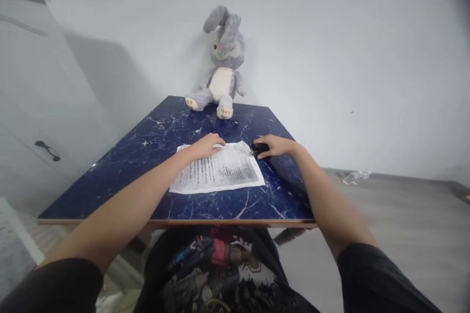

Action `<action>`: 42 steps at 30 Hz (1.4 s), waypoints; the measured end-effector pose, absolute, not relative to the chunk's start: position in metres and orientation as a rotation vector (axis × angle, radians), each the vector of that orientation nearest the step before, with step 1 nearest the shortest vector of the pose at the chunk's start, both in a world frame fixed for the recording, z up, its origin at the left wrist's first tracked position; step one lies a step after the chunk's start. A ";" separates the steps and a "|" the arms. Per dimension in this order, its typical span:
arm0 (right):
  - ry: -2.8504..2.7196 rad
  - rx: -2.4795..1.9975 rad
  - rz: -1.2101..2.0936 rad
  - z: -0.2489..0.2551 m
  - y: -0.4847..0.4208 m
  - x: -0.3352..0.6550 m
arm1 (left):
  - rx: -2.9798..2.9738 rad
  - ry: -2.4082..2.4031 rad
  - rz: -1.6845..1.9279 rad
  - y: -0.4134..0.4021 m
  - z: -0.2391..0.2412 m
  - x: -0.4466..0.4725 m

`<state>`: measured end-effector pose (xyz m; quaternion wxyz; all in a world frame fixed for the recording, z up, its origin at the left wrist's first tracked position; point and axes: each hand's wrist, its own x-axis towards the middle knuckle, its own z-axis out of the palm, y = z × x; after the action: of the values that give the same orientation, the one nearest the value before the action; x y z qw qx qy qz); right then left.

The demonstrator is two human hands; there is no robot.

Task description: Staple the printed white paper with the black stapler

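Note:
A sheet of printed paper (216, 173) lies on the blue marble-patterned table, its far right corner slightly curled. My left hand (207, 145) rests on the paper's far edge, fingers stretched out over it and thumb apart. At the far right corner, my right hand (275, 146) is closed around a small black stapler-like tool (260, 148). The tool's metal end points left and meets the paper's corner; whether the corner is between its jaws I cannot tell.
A grey plush rabbit (222, 80) sits at the table's (125, 176) far edge, against the white wall. On the left stands a white cabinet with a dark handle (47, 150). A white cable (355, 177) lies on the floor to the right.

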<state>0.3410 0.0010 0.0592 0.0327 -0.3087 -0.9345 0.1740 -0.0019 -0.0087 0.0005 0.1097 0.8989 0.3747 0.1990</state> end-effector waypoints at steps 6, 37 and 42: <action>-2.509 -1.224 0.313 0.055 0.009 0.353 | 2.602 1.144 0.525 -0.008 -0.007 -0.001; -2.074 -0.587 1.812 0.015 -0.012 0.282 | 1.598 1.070 1.105 0.012 -0.010 -0.001; -2.263 -0.548 1.480 0.019 -0.013 0.277 | 1.624 1.069 1.088 0.013 -0.011 -0.002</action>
<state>0.2769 -0.0133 0.0188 0.1899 -0.1950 -0.8053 0.5266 -0.0022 0.0127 -0.0111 0.4411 0.6542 0.4307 0.4381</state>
